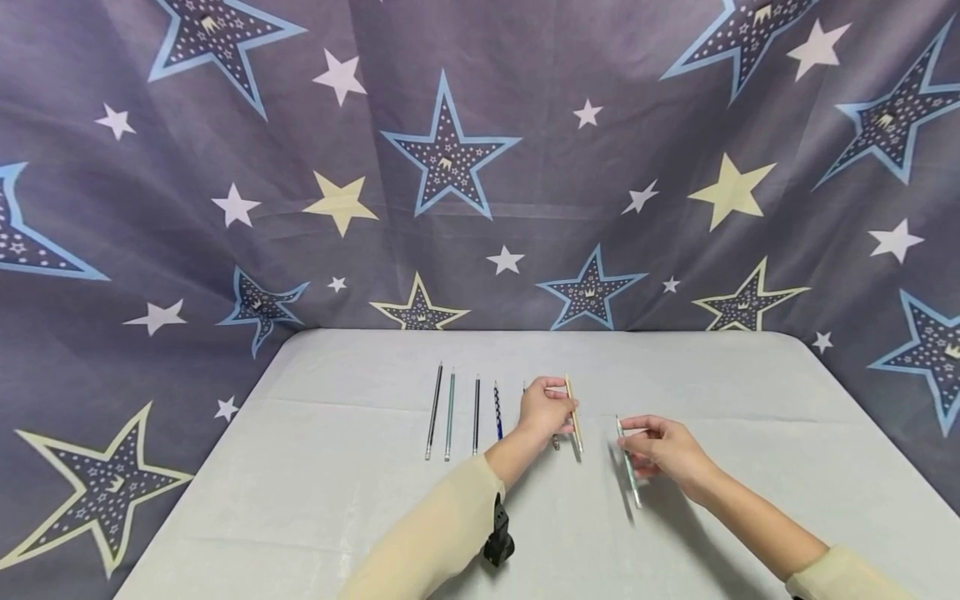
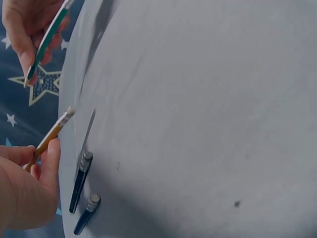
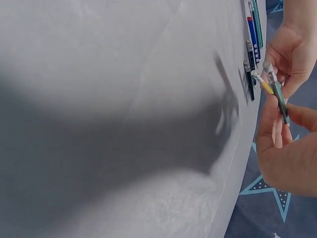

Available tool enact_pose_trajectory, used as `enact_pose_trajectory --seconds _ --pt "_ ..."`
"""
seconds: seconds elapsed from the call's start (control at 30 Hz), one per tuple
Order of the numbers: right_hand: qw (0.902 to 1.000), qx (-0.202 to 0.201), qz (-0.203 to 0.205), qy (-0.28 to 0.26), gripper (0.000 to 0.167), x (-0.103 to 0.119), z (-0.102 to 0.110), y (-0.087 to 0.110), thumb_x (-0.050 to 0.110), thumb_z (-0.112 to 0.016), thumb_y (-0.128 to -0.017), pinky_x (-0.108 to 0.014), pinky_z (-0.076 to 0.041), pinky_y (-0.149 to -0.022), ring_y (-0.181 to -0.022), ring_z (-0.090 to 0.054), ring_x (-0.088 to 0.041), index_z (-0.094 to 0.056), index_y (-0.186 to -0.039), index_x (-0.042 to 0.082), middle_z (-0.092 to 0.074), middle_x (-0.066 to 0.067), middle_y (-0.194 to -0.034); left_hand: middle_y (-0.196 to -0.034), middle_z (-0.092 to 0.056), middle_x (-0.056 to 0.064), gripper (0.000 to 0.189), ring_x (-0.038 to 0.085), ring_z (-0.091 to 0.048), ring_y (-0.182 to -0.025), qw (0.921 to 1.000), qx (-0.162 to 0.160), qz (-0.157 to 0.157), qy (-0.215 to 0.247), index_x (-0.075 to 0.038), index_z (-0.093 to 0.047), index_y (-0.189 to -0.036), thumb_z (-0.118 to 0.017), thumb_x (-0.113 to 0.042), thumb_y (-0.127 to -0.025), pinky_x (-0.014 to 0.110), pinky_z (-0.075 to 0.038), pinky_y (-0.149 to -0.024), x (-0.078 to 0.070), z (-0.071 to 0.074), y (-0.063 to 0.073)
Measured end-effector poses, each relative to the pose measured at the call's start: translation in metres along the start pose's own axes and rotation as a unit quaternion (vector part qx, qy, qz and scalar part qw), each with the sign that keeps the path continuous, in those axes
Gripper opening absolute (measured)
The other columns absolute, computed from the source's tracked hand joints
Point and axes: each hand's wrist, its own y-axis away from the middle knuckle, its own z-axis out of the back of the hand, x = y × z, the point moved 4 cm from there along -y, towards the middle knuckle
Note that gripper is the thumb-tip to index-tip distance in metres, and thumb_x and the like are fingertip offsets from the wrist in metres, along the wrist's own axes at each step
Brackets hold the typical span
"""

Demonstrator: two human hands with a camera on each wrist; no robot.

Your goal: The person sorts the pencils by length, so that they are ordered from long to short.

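Note:
My left hand [image 1: 546, 410] pinches a yellow pencil [image 1: 573, 421] over the table, its eraser end pointing toward me. To the right, my right hand [image 1: 667, 450] pinches a green pencil [image 1: 632, 475] by its upper part, eraser end down and its shadow beside it. In the left wrist view the yellow pencil [image 2: 49, 136] sits between thumb and fingers, near two dark pencils [image 2: 80, 183] on the cloth. The right wrist view shows the green pencil [image 3: 280, 96] gripped by thumb and fingers. Left of my left hand, pencils lie in a row, some partly hidden by it.
The row holds a black pencil [image 1: 434, 412], a teal pencil [image 1: 450, 417], a dark pencil [image 1: 477, 415] and a blue patterned pencil [image 1: 497, 408], roughly parallel. A pale cloth [image 1: 300, 483] covers the table. Behind it hangs a star-print curtain [image 1: 487, 250].

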Motion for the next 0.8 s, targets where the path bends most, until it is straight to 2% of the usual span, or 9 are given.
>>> enact_pose_trajectory --seconds 0.3,0.57,0.8 --pt "1.0 0.001 -0.001 0.002 0.049 -0.001 -0.002 -0.002 0.014 -0.062 -0.088 -0.028 -0.057 -0.06 -0.064 -0.055 -0.007 -0.045 -0.128 -0.009 -0.059 0.006 -0.078 -0.087 -0.058 0.005 0.033 0.013 -0.058 -0.063 0.9998 -0.009 0.012 -0.016 -0.006 -0.059 -0.109 -0.066 0.004 -0.079 0.033 -0.061 -0.061 0.0 0.0 -0.008" --pt "1.0 -0.001 -0.002 0.0 0.049 0.001 -0.002 0.0 0.014 -0.062 -0.087 -0.027 -0.057 -0.061 -0.064 -0.056 -0.008 -0.046 -0.127 -0.009 -0.059 0.003 -0.08 -0.085 -0.058 0.005 0.032 0.014 -0.06 -0.062 0.9995 -0.022 0.009 -0.02 -0.005 -0.059 -0.108 -0.067 0.005 -0.078 0.028 -0.059 -0.054 0.0 -0.005 -0.016" --pt "1.0 0.002 0.001 0.001 0.049 0.002 -0.002 0.0 0.014 -0.061 -0.087 -0.026 -0.057 -0.061 -0.063 -0.055 -0.007 -0.045 -0.127 -0.01 -0.057 0.003 -0.08 -0.083 -0.058 0.005 0.033 0.012 -0.057 -0.06 0.9993 -0.018 0.003 -0.031 -0.004 -0.058 -0.108 -0.067 0.005 -0.078 0.028 -0.059 -0.053 0.007 -0.01 -0.021"
